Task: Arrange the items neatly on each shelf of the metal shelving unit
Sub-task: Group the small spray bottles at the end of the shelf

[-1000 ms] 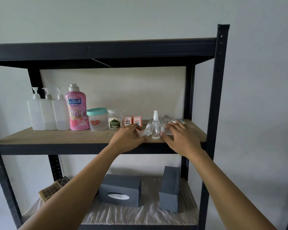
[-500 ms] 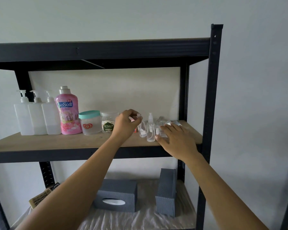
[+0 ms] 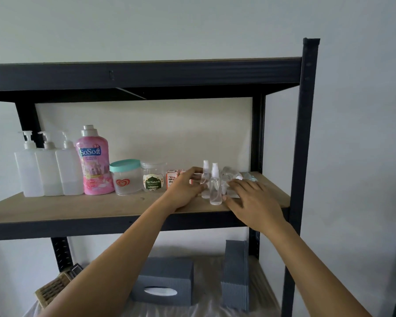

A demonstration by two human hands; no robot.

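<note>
Two small clear spray bottles stand upright on the wooden middle shelf [image 3: 101,207]. My left hand [image 3: 184,189] is closed around the rear spray bottle [image 3: 205,179], which stands just right of the orange ink boxes [image 3: 172,181]. The front spray bottle [image 3: 215,187] stands free beside it. My right hand [image 3: 253,201] lies flat with fingers spread on a pile of small clear bottles [image 3: 232,177] lying on their sides, its thumb next to the front bottle's base.
Along the shelf's back stand three white pump bottles [image 3: 48,170], a pink SoSoft bottle [image 3: 93,163], a teal-lidded jar [image 3: 125,177] and a clear jar [image 3: 154,179]. The lower shelf holds two grey tissue boxes [image 3: 165,280] and a woven item [image 3: 53,289]. A black upright [image 3: 303,145] is at right.
My left hand picked a second spray bottle out of the pile and stood it upright behind the first one. My right hand stayed on the pile.
</note>
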